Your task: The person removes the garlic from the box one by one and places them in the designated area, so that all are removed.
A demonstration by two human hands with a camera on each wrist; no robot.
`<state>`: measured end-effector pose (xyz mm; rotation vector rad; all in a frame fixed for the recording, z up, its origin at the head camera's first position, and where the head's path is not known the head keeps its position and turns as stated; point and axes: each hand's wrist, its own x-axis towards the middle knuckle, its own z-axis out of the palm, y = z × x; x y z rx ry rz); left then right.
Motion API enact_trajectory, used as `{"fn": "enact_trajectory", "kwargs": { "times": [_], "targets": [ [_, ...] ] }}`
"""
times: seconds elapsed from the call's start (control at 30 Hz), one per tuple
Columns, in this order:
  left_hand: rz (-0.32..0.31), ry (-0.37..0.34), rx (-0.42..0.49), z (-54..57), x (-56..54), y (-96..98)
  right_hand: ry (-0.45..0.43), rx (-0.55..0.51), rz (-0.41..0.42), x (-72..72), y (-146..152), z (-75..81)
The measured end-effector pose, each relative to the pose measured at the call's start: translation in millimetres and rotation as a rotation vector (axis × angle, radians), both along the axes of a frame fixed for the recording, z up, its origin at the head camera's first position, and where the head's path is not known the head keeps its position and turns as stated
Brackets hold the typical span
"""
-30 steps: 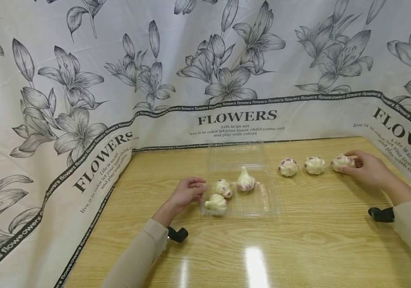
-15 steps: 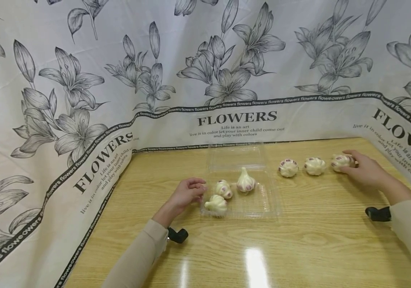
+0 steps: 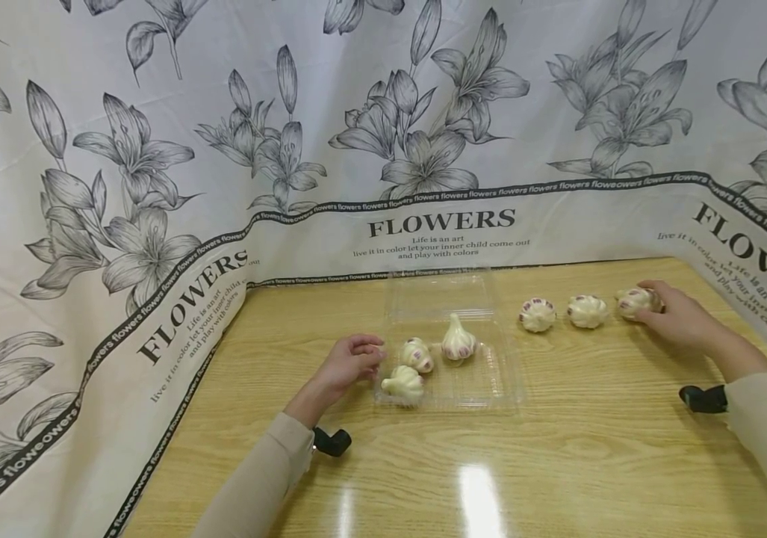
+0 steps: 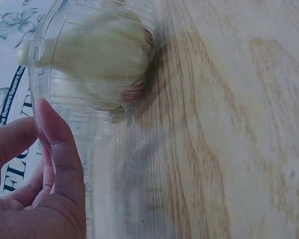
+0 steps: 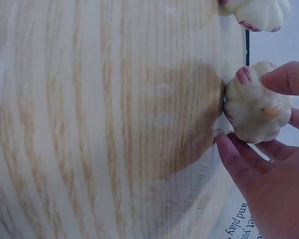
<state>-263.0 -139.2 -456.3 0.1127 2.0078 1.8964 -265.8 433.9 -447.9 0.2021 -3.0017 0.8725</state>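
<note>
At the left, the rim of a clear container (image 3: 491, 388) is pinched by the fingers of the left hand (image 3: 352, 359); they are closed almost together, with only the thin plastic between them. The container is presumably held this way so that it is kept from sliding. Its lid (image 3: 438, 295) is laid back toward the far edge of the surface (image 3: 558, 448), so the inside can be reached from above. A first garlic bulb (image 3: 402, 385) is lodged at the container's near left corner, its stem pointed at the left wall; a second bulb (image 3: 417, 355) is set just behind it, and a third bulb (image 3: 458, 340) is placed farther right.

Beyond the container's right wall, a row near the surface's far edge is formed by a fourth bulb (image 3: 538, 314), a fifth bulb (image 3: 587, 310) and a sixth bulb (image 3: 635, 302). Gaps are left between them, probably so that each can be grasped alone. The sixth, nearest the far right corner, is gripped by the right hand (image 3: 682, 321), whose fingers are curled round its sides, spread only as wide as its rounded body seems to require. Whether it is lifted cannot be told.

The surface is finished in yellowish wood grain, with glare reflected nearer the wearer. Its left, far and right edges are enclosed by white cloth (image 3: 329, 243) printed with grey lilies and lettering.
</note>
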Motion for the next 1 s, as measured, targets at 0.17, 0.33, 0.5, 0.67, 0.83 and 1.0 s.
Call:
{"fn": "enact_trajectory", "kwargs": {
  "times": [0.17, 0.33, 0.5, 0.67, 0.83, 1.0],
  "targets": [
    [-0.002, -0.002, -0.006, -0.4, 0.0, -0.2, 0.016, 0.001, 0.002, 0.2, 1, -1.2],
    [0.0, -0.001, -0.008, 1.4, 1.1, 0.1, 0.017, -0.014, 0.004, 1.8, 4, -3.0],
    [-0.002, 0.002, -0.002, 2.2, 1.7, 0.7, 0.017, -0.042, 0.018, 7.4, 7, -0.2],
    [-0.004, 0.004, 0.0, 1.1, 1.8, 0.1, 0.061, -0.018, 0.039, 14.0, 10, 4.7],
    [-0.002, 0.007, 0.004, 1.6, 0.8, 0.0, 0.127, 0.042, 0.044, 19.5, 10, 11.0],
    [0.0, 0.001, 0.005, 0.6, 0.2, 0.0, 0.205, 0.077, 0.06, 23.8, 2, 20.6]
  ]
}}
